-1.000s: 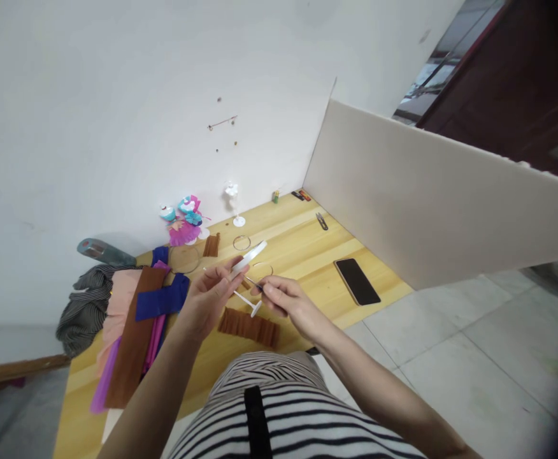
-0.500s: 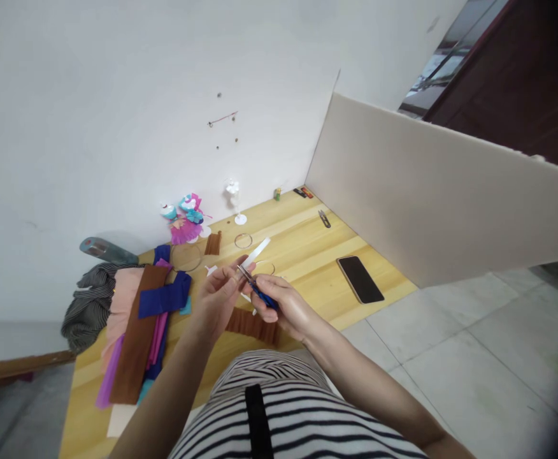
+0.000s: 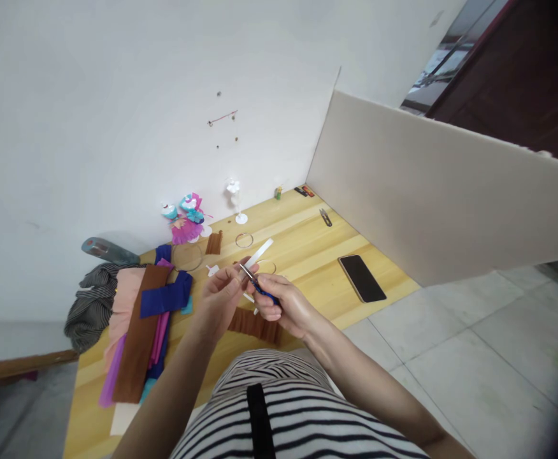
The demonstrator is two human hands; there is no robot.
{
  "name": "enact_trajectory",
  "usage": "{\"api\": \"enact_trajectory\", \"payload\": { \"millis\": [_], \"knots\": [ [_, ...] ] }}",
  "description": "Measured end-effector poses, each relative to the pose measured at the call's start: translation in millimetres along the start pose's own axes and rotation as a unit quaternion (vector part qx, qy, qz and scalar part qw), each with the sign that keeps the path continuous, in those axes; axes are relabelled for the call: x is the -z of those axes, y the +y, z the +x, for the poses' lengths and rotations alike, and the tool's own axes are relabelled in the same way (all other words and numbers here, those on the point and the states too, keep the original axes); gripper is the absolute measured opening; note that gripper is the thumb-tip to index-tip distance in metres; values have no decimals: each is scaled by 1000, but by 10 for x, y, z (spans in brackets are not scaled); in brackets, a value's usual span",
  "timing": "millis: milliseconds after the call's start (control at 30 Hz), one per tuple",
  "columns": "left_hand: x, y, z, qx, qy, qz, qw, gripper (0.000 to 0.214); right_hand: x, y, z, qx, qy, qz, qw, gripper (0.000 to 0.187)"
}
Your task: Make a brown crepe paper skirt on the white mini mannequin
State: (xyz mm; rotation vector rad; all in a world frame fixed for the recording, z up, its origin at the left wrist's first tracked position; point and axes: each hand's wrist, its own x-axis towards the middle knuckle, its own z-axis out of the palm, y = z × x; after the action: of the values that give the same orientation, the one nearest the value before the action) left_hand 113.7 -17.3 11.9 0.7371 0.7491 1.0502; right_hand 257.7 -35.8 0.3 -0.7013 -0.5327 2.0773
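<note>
Nearest my body, a brown pleated strip (image 3: pixel 260 327) lies on the tabletop (image 3: pixel 302 248). Above it, my right hand (image 3: pixel 281 299) has its fingers clamped on blue-handled scissors (image 3: pixel 260 288). My left hand (image 3: pixel 219 296) has its fingers pinched on a white strip (image 3: pixel 262 250), held above the tabletop. Blades sit at the left fingertips; contact indeterminable. Smartphone (image 3: pixel 362 278) lies rightward. Farther: wire ring (image 3: pixel 244 247), thread snips (image 3: pixel 325 218), then a white ornament (image 3: pixel 234 189) beside the wall (image 3: pixel 116 127).

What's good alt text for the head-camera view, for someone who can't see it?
The right hand holds blue-handled scissors close to a narrow white item in the left hand, above a wooden table. Coloured sheets lie left, a phone right.
</note>
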Motion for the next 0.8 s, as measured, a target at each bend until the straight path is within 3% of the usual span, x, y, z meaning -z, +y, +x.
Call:
{"api": "enact_trajectory", "payload": {
  "millis": [433,633,733,800],
  "knots": [
    [-35,-37,50,-10,17,34,999,21,13,59,54,1,34,2,999,33],
    [-13,25,141,-22,57,10,998,18,111,213,-6,-4,56,-25,998,37],
    [58,50,147,-18,80,0,997,18,280,254,-28,35,96,-25,994,38],
    [116,30,136,-6,74,9,997,19,439,229,-3,110,161,-64,979,36]
  ]
}}
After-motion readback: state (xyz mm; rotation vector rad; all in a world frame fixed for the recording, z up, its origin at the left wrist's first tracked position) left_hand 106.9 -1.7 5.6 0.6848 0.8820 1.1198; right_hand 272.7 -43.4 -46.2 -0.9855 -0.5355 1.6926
